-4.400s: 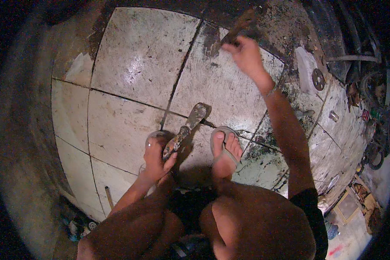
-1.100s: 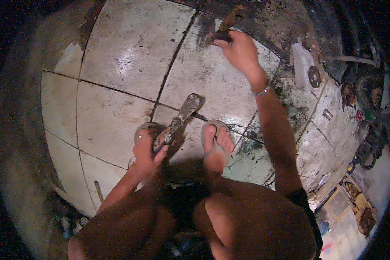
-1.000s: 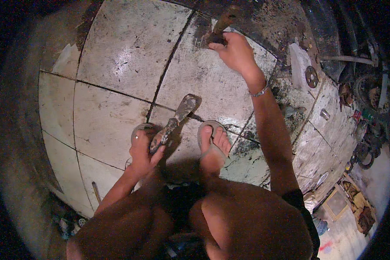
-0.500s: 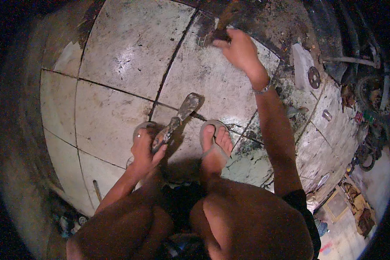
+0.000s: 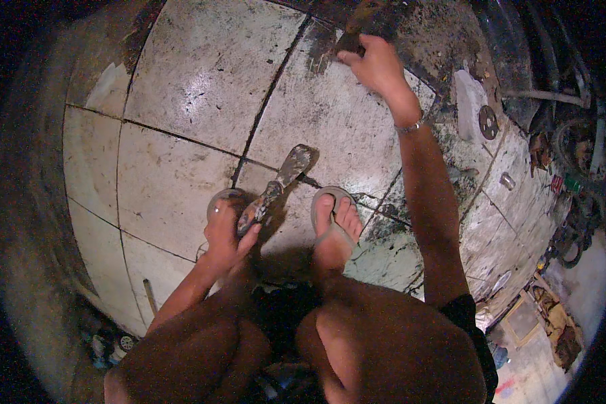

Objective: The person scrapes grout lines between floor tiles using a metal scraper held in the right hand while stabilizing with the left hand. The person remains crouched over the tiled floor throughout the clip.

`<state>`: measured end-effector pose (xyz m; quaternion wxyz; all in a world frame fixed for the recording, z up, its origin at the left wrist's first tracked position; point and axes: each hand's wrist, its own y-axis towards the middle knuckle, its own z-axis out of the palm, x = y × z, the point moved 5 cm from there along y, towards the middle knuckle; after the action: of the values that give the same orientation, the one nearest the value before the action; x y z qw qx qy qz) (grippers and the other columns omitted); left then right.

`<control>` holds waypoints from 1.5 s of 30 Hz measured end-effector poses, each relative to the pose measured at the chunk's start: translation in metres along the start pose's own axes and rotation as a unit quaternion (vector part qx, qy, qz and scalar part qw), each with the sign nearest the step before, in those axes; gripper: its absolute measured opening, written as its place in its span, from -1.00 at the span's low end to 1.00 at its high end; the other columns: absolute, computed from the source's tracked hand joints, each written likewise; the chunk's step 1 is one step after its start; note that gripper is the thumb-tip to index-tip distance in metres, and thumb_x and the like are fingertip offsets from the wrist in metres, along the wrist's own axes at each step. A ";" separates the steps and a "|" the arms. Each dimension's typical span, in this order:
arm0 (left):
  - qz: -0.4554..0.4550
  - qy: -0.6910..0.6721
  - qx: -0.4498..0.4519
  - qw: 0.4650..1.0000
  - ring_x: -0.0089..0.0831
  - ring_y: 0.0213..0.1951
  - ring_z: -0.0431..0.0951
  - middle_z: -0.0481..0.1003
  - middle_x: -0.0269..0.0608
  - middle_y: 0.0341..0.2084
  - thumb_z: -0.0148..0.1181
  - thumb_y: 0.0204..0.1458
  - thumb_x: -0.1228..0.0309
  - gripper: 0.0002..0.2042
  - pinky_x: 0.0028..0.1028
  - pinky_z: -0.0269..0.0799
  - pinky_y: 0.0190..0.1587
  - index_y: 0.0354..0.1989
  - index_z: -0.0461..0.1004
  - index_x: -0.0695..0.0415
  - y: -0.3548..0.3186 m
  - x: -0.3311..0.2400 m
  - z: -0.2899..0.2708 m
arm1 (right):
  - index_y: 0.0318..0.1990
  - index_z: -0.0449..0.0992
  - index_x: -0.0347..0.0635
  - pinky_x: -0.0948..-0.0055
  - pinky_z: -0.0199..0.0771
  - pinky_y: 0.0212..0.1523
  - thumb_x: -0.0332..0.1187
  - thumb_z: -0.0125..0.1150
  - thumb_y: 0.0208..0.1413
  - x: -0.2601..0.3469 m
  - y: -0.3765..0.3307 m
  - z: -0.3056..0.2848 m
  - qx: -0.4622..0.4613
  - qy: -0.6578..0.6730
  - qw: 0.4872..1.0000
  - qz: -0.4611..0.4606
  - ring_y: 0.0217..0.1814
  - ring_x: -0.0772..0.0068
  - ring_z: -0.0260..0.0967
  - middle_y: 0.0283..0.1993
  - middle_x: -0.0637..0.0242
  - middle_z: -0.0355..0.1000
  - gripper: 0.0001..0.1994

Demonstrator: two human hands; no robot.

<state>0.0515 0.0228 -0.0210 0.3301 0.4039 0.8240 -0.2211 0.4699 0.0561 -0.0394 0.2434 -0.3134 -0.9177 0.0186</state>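
My left hand [image 5: 227, 232] is wrapped round the handle of a scraper [image 5: 295, 164] with a wide, stained blade. It is above my left sandal, and the blade points away over the tile joint. Stretched far forward, my right hand [image 5: 382, 67] has its fingers closed on a dark brown object [image 5: 349, 44] at the floor's dirty far edge. Its kind is hard to make out in the dim light. White tiles [image 5: 205, 67] with black joints lie under both hands, grimy with smears and specks near the right hand.
Brown dirt [image 5: 438, 30] covers the floor beyond my right hand. On the right are a perforated disc [image 5: 487, 122], a small metal cylinder [image 5: 507, 180], a wooden frame [image 5: 520, 322] and dark parts. A thin rod [image 5: 150, 296] lies at the lower left.
My right hand has shifted slightly farther away and to the right, with the dark brown object still in its fingers. My left hand and the scraper stay in place.
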 end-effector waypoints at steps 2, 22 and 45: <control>0.001 -0.004 -0.001 1.000 0.13 -0.04 0.49 0.46 0.13 -0.08 0.38 -0.02 0.26 -0.53 -0.09 0.45 -0.06 0.00 0.42 0.27 0.000 0.000 0.000 | -0.02 0.63 -0.21 0.08 0.53 0.00 -0.07 0.41 0.07 0.002 -0.002 0.007 0.060 -0.014 0.998 -0.021 -0.02 -0.13 0.56 -0.12 -0.05 0.60 -0.56; 0.009 -0.015 -0.004 1.000 0.14 -0.07 0.49 0.47 0.11 -0.08 0.40 -0.04 0.26 -0.48 -0.07 0.44 -0.09 0.05 0.40 0.26 0.006 -0.004 -0.002 | -0.12 0.63 -0.28 0.05 0.54 -0.10 -0.08 0.40 0.09 0.005 -0.017 0.006 -0.034 0.010 0.999 -0.023 -0.11 -0.19 0.55 -0.20 -0.09 0.59 -0.59; 0.004 -0.037 -0.034 0.999 0.09 -0.27 0.48 0.47 0.05 -0.33 0.43 -0.08 0.30 -0.61 -0.12 0.41 -0.22 -0.15 0.48 0.25 0.002 0.002 -0.001 | -0.17 0.64 -0.24 0.04 0.53 -0.15 -0.11 0.37 0.12 0.007 -0.018 0.015 -0.037 0.014 0.996 -0.074 -0.17 -0.17 0.54 -0.24 -0.05 0.59 -0.66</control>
<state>0.0520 0.0251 -0.0219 0.3748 0.3868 0.8168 -0.2066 0.4479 0.0475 -0.0463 0.2449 -0.2534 -0.9351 -0.0382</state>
